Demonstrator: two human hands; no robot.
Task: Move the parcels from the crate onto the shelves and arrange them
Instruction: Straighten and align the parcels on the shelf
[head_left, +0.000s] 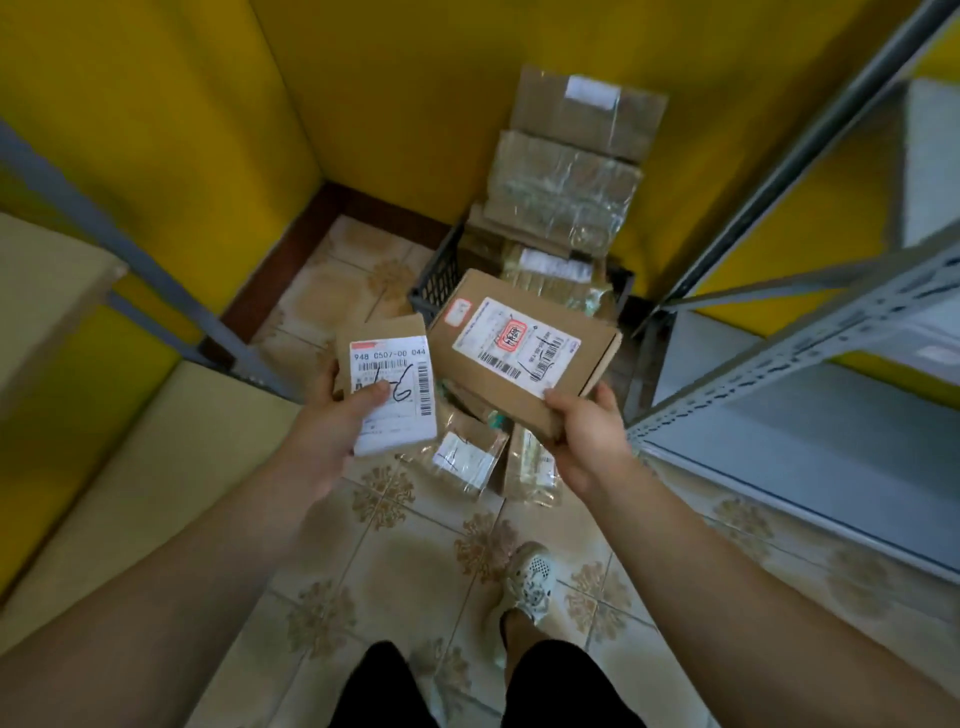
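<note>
Holding a small labelled box (387, 387) in the left hand (332, 431), thumb flat on the white label and fingers curled beneath. Gripping a flat cardboard mailer (524, 348) by its near corner in the right hand (587, 441), thumb on top, far end tilted up over the black crate (434, 283). Held clear of the crate, above some loose taped parcels (470, 457); cannot tell whether those lie in the crate or on the tiled floor.

Probably best to shift the right grip toward the mailer's middle before swinging, to avoid sag or a slip from a corner pinch. Read the handwritten marks on both labels while facing up, then turn to the grey metal shelving (779, 395) on the right. Set down one at a time, labels outward, edges squared to the shelf front. Mind the tall taped stack (566, 171) rising from the crate against the yellow wall; avoid brushing it.
</note>
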